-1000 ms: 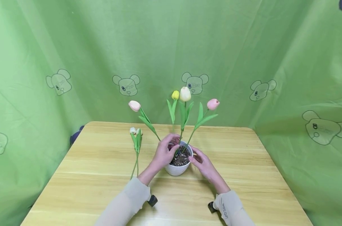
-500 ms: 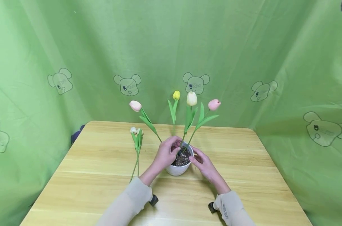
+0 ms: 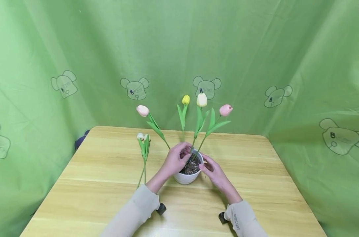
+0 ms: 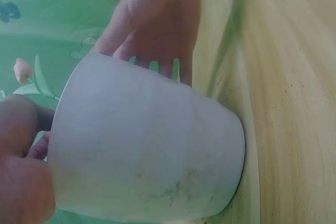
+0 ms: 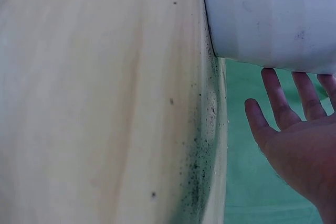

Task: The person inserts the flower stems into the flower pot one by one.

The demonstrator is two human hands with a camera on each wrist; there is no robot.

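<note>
A white flower pot (image 3: 186,178) with dark soil (image 3: 192,168) stands upright on the table. My left hand (image 3: 174,161) reaches over its left rim and pinches the low stem of a cream-white tulip (image 3: 201,100) between thumb and fingers. Its fingertips are partly hidden inside the pot. My right hand (image 3: 216,173) steadies the pot's right side, thumb at the rim. In the right wrist view its fingers (image 5: 275,95) are fairly straight and spread against the wall. A yellow tulip (image 3: 186,100), a pale pink one (image 3: 142,111) and a deeper pink one (image 3: 225,110) rise around the cream one.
Two whitish tulips (image 3: 143,148) lie crossed on the wooden table (image 3: 256,184), left of the pot. Green curtains (image 3: 167,49) printed with bear heads hang behind and at both sides. Dark specks show on the table near the pot in the right wrist view.
The cream tulip has swung right, first dipping and then rising a little, with my left hand still at its stem. My right hand stays at the pot.
</note>
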